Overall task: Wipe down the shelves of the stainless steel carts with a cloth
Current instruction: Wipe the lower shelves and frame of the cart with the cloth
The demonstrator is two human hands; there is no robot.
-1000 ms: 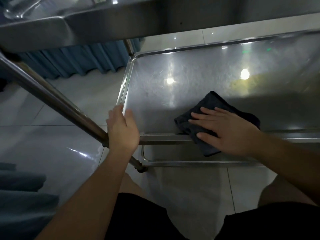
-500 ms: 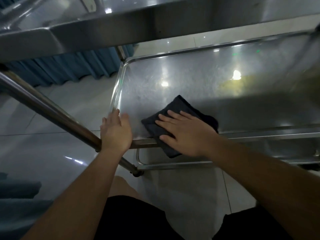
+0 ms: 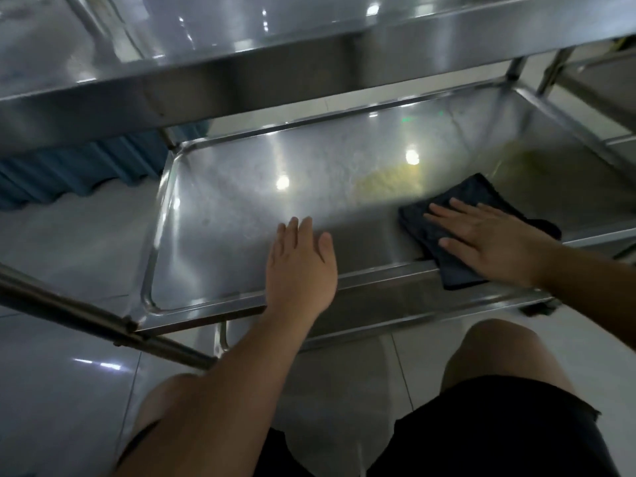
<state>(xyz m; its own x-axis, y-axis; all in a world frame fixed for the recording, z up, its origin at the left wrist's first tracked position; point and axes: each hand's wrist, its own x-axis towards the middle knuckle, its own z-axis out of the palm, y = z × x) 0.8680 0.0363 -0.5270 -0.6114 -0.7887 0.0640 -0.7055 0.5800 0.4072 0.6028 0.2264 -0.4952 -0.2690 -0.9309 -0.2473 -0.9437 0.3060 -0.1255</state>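
Observation:
A stainless steel cart shelf [image 3: 241, 215] with a raised rim fills the middle of the head view. A dark folded cloth [image 3: 461, 204] lies at its front right, one corner hanging over the front rim. My right hand [image 3: 488, 239] presses flat on the cloth with straight fingers. My left hand [image 3: 303, 266] is over the front rim near the shelf's middle, fingers straight and together, holding nothing. Whether it touches the steel I cannot tell.
The cart's upper shelf [image 3: 241, 74] overhangs the work area. A slanted steel tube [image 3: 86, 321] runs along the left. A second cart [image 3: 599, 84] stands at the right. A blue curtain [image 3: 86, 170] hangs behind, over glossy floor tiles. My knees are below the shelf.
My right hand has slid the cloth from the shelf's front left to its front right. My left hand let go of the left corner rim and moved right, fingers straightened.

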